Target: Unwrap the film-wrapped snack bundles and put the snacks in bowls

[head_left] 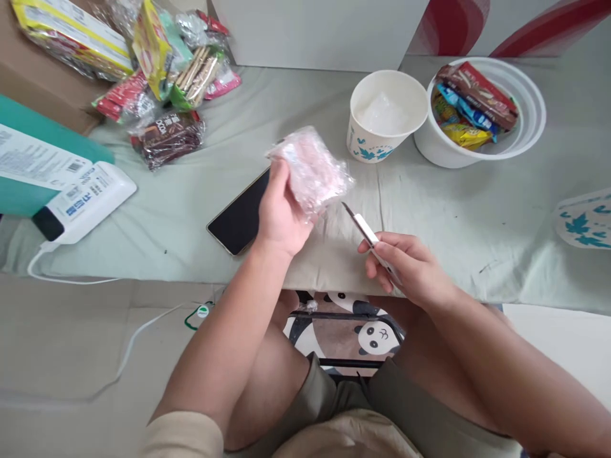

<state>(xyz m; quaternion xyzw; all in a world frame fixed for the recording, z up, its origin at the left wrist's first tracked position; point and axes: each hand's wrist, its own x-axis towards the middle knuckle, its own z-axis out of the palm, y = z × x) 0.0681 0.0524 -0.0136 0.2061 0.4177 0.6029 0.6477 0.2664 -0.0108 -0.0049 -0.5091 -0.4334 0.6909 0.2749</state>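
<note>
My left hand (285,213) grips a pink packet in clear crinkly plastic (312,168), thumb on top, above the cloth-covered table. To its right, my right hand (405,261) is closed round a slim white and dark tool (367,232), whose narrow dark tip points up and left at the packet without touching it. A black phone (238,216) lies partly behind my left hand. Beyond the tool stands a paper cup (365,140) with crumpled clear plastic inside.
Beside the cup, a white tub (446,149) holds snack packets. Wrapped snacks (167,133) lie at the back left, near a teal box (48,152) and a white device (90,200) with a cable. A patterned cup (587,219) is at the right edge.
</note>
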